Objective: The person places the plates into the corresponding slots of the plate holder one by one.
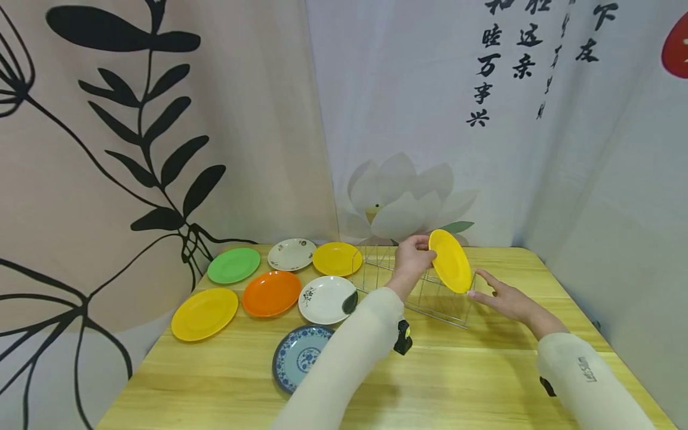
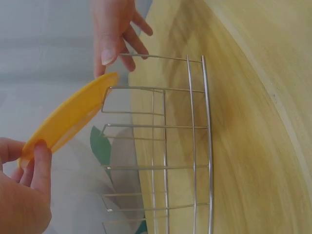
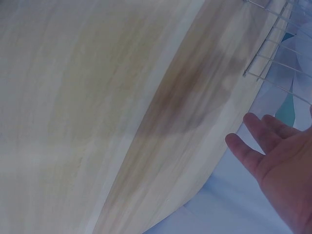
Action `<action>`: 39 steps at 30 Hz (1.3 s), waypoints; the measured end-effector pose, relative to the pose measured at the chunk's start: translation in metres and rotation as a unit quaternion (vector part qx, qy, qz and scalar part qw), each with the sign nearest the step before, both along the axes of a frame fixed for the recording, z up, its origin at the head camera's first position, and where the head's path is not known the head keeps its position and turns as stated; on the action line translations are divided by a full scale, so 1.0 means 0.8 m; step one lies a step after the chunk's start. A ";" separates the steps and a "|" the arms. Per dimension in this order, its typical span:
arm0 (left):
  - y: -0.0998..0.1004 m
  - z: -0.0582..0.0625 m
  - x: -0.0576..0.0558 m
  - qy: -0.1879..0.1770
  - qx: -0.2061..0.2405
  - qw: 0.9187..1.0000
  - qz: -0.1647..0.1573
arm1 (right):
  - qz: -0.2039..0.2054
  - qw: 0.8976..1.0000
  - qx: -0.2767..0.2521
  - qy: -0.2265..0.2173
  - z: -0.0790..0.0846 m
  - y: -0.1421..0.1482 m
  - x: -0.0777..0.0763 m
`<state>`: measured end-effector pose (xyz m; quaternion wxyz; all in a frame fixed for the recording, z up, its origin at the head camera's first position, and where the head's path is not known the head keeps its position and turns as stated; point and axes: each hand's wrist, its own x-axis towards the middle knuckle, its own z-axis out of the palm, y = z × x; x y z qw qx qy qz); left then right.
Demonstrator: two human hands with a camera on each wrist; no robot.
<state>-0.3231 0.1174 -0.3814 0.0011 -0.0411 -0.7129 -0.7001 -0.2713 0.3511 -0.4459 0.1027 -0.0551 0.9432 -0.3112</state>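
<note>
My left hand (image 1: 414, 260) pinches a yellow plate (image 1: 450, 261) by its rim and holds it tilted above a metal wire dish rack (image 1: 438, 304). In the left wrist view the plate (image 2: 68, 114) slants over the rack's upright wires (image 2: 146, 126), its far edge right at the end loops. My right hand (image 1: 507, 298) is at the rack's right end, fingers spread and thumb close to the end wire. The right wrist view shows that hand (image 3: 285, 165) with its fingers extended and nothing held, below the rack's wires (image 3: 278, 63).
Left of the rack lie a green plate (image 1: 233, 266), an orange plate (image 1: 271, 294), yellow plates (image 1: 204, 315) (image 1: 337, 258), white patterned plates (image 1: 292, 255) (image 1: 322, 300) and a blue patterned plate (image 1: 301, 358). A printed curtain (image 1: 258, 119) hangs behind the wooden table (image 1: 215, 388).
</note>
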 end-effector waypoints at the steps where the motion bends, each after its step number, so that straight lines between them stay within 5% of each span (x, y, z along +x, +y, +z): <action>1: 0.001 0.000 0.001 0.004 0.001 1.000 -0.004 | -0.001 1.000 0.001 -0.001 0.000 0.000 0.000; 11: 0.011 -0.006 0.009 0.047 -0.022 0.998 -0.030 | -0.004 1.000 -0.001 -0.002 0.001 0.000 0.000; 23: 0.014 -0.021 0.017 0.019 -0.005 0.997 -0.068 | 0.003 1.000 -0.002 0.003 0.002 -0.001 0.001; 39: -0.003 -0.027 0.011 0.022 -0.031 0.997 -0.060 | 0.001 1.000 -0.001 -0.005 0.000 -0.003 0.000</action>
